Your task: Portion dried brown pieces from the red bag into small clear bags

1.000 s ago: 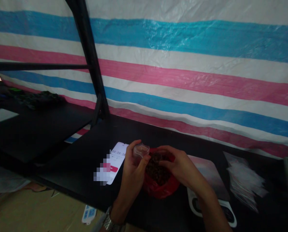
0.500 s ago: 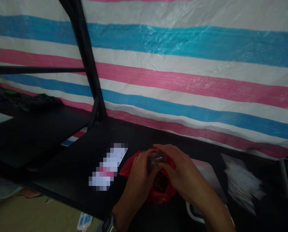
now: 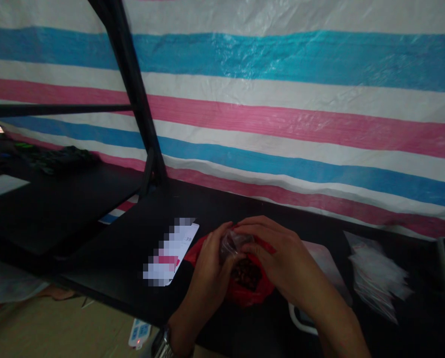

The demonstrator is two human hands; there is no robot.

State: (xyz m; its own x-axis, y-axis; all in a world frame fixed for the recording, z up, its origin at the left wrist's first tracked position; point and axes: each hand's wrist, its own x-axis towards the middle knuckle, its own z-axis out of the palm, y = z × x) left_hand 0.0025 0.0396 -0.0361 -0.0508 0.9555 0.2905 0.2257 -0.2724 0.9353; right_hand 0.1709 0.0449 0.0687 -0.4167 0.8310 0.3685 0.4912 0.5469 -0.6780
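Note:
Between my two hands is a small clear plastic bag point(image 3: 233, 242), pinched at its edges. My left hand point(image 3: 209, 261) is closed on its left side, thumb toward the middle. From the right, my right hand point(image 3: 273, 243) is closed on the same bag with thumb and fingers. Directly under it, a red plastic bag point(image 3: 254, 297) lies open on the black table point(image 3: 129, 248). Small dark brown pieces point(image 3: 247, 274) show inside the red bag, too dim to name. Whether the clear bag contains anything cannot be made out.
A lit, partly blurred phone point(image 3: 183, 243) lies left of the red bag. To the right are a translucent box point(image 3: 321, 261) and a stack of clear zip bags point(image 3: 379, 278). A black frame post point(image 3: 136, 89) rises at the back left. Below lies a power strip point(image 3: 139, 333).
My hands have shifted slightly, and the clear bag between them sits a little further left. More of the brown pieces in the red bag shows. The camera view has moved slightly.

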